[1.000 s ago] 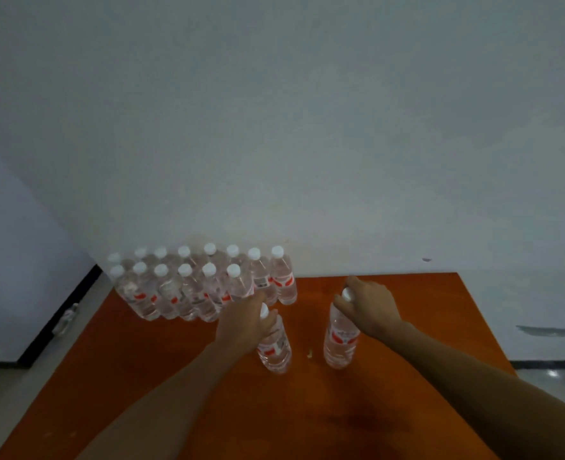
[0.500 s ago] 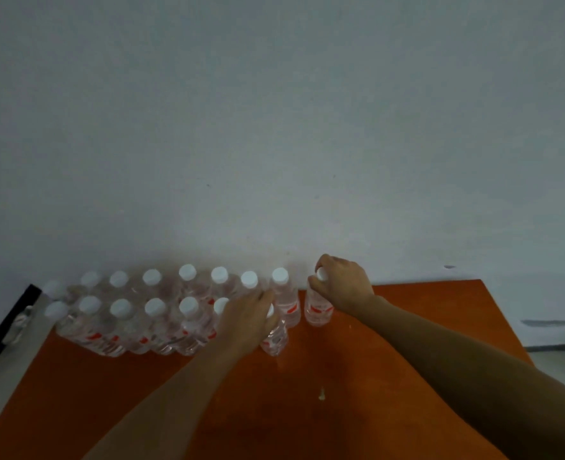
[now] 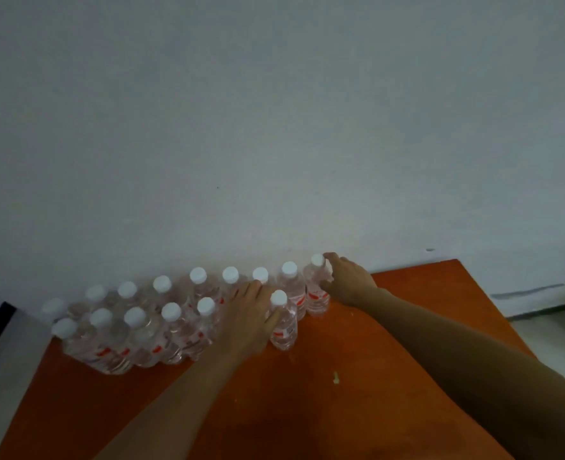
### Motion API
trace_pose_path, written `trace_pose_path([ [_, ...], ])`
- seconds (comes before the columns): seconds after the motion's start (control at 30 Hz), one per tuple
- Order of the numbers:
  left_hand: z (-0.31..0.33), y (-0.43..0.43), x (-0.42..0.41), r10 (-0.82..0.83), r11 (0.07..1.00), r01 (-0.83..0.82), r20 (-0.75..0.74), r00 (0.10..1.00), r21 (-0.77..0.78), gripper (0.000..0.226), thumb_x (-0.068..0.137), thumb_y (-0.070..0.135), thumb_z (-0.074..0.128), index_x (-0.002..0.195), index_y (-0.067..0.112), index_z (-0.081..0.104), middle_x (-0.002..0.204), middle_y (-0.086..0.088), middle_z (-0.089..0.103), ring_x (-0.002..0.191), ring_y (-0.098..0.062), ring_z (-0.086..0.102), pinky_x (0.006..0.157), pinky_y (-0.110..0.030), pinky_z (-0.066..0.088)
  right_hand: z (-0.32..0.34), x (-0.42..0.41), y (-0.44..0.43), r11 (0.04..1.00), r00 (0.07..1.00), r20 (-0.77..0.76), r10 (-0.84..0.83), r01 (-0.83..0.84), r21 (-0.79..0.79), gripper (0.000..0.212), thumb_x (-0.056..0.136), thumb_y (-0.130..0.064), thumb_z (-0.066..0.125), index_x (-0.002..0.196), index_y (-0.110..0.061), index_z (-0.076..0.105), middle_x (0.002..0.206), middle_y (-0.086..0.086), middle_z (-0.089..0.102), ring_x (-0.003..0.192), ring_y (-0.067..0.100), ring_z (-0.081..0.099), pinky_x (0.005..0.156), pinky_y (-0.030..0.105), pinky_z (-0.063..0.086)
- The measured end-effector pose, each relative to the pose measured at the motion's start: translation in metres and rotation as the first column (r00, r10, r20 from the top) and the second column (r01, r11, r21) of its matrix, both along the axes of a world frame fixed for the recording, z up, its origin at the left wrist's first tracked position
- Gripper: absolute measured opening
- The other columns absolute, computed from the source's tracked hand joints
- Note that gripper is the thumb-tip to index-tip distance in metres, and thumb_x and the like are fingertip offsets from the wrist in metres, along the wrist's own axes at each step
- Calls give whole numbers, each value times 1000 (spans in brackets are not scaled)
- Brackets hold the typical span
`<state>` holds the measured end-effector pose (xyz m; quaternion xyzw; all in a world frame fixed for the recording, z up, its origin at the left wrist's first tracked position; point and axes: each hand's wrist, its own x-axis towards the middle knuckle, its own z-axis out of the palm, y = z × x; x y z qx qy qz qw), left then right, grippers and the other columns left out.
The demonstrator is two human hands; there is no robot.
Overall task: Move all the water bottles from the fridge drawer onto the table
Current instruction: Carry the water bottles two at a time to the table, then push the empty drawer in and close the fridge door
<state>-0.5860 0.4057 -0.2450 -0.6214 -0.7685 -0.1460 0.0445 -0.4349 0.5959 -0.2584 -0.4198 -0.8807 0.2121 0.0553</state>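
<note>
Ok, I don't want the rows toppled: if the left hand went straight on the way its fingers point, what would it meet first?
Most likely the back-row bottle just ahead of the left hand, with the wall behind it. Depth is unclear; they may already touch.

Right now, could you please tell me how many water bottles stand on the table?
15 bottles visible: nine in the back row, six in the front row; the left hand may hide another.
</note>
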Motion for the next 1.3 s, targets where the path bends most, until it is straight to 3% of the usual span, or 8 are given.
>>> trace_pose_path([
  [0.13, 24, -33, 8, -69, 997, 69, 14, 998, -17, 38, 94, 38, 41, 123, 16, 54, 125, -4, 59, 114, -23, 55, 95, -40, 46, 14, 27, -40, 991, 991, -4, -131, 131, -17, 59, 87, -39, 62, 137, -20, 37, 125, 9, 58, 104, 27, 60, 78, 37, 49],
  [0.37, 48, -55, 55, -272, 955, 274, 35, 962, -109, 19, 93, 33, 51, 106, 22, 59, 103, 1, 67, 78, -10, 59, 62, -19, 39, 37, 123, -128, 969, 968, 52, -244, 245, -17, 54, 91, -42, 57, 137, -19, 41, 128, 7, 54, 111, 26, 55, 88, 40, 49],
  [0.5, 57, -39, 123, -437, 890, 433, 2, 899, -145, 16, 89, 33, 51, 97, 22, 59, 94, -1, 67, 76, -15, 59, 65, -30, 48, 55, 221, -167, 898, 897, 39, -441, 441, 2, 45, 90, -42, 60, 130, -22, 51, 119, 2, 60, 94, 17, 59, 77, 31, 51],
  [0.63, 66, -28, 230, -630, 768, 621, -15, 776, -157, 18, 91, 36, 49, 97, 21, 58, 95, -1, 65, 82, -20, 62, 67, -33, 50, 70, 342, -217, 750, 749, 28, -662, 661, 37, 42, 89, -43, 59, 126, -24, 54, 112, 2, 63, 86, 14, 56, 70, 27, 44],
  [0.8, 73, -51, 392, -826, 554, 819, 26, 563, -148, 16, 90, 34, 51, 93, 20, 58, 93, -1, 65, 78, -18, 59, 62, -30, 45, 77, 494, -318, 490, 489, 25, -872, 869, 64, 40, 88, -45, 60, 123, -25, 56, 113, 0, 65, 95, 18, 60, 74, 29, 47],
  [0.9, 75, -84, 489, -902, 420, 896, 42, 429, -143, 19, 92, 35, 48, 95, 19, 59, 93, -2, 66, 79, -20, 60, 67, -33, 50, 77, 579, -391, 363, 363, 21, -932, 931, 42, 40, 87, -43, 59, 122, -24, 57, 112, 3, 65, 97, 21, 60, 80, 32, 49],
  [1.03, 67, -140, 615, -955, 279, 949, 61, 290, -144, 24, 92, 39, 48, 106, 22, 56, 100, 0, 65, 88, -20, 60, 78, -36, 51, 77, 681, -489, 196, 195, 20, -981, 980, 19, 40, 85, -43, 60, 121, -25, 58, 111, 0, 65, 95, 18, 60, 73, 29, 45],
  [1.3, 53, -253, 814, -997, 1, 984, 77, 15, -177, 19, 90, 42, 49, 99, 27, 54, 97, 2, 66, 84, -19, 60, 75, -35, 52, 79, 832, -641, -54, -56, 38, -998, 997, 56, 36, 85, -40, 64, 115, -21, 61, 102, 0, 66, 88, 17, 60, 69, 28, 44],
])
